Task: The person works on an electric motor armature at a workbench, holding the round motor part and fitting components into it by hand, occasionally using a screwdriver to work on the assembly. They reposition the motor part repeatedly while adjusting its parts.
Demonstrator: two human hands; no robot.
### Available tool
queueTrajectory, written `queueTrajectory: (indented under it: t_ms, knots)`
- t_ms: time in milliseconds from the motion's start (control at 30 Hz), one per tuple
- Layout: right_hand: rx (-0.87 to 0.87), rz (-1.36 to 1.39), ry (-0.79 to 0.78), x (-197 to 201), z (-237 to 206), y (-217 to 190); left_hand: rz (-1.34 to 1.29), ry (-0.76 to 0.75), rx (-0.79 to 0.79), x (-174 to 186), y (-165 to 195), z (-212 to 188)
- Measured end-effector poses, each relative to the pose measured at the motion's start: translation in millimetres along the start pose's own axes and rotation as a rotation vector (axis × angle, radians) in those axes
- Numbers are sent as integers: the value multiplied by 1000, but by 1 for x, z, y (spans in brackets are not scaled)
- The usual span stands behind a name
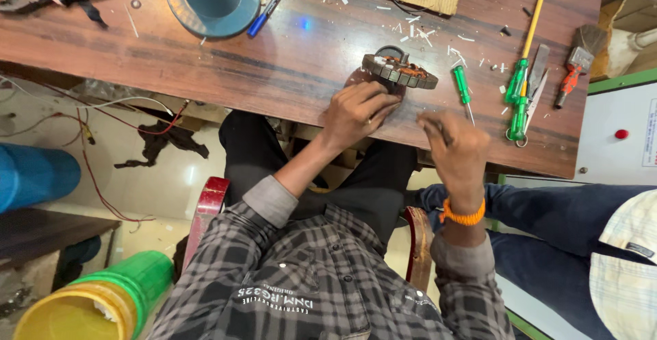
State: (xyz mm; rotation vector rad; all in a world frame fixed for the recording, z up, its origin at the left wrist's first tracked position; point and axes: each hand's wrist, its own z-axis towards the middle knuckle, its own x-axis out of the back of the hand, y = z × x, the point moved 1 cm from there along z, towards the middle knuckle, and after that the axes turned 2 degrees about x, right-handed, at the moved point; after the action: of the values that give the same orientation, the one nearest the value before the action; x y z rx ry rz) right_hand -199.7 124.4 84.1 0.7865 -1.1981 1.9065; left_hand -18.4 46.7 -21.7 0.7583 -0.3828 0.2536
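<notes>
Stator [400, 71], ring-shaped with copper windings, sits near the bench's [274, 73] front edge; left hand [356, 112] steadies its rim, fingers curled on it. Right hand [457, 154] hovers, fingers loosely pinched, contents unclear. Likely heavy, rigid; windings delicate, so grip the rim.

Bright, even light is seen. A blue-white shine is seen on the wooden table [287, 52]. The right hand [455, 149] near the table's edge is blurred.

Single head cam, looks steeply down, close over wooden workbench [274, 59] edge, lap.
</notes>
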Motion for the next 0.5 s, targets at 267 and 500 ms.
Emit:
queueTrajectory:
  t_ms: [267,500]
  knots:
    - [86,0,6,-23,72,7,-908,70,890,-34,7,-12]
    - [-127,98,-173,-32,108,38,-1160,167,1067,-38,2,-5]
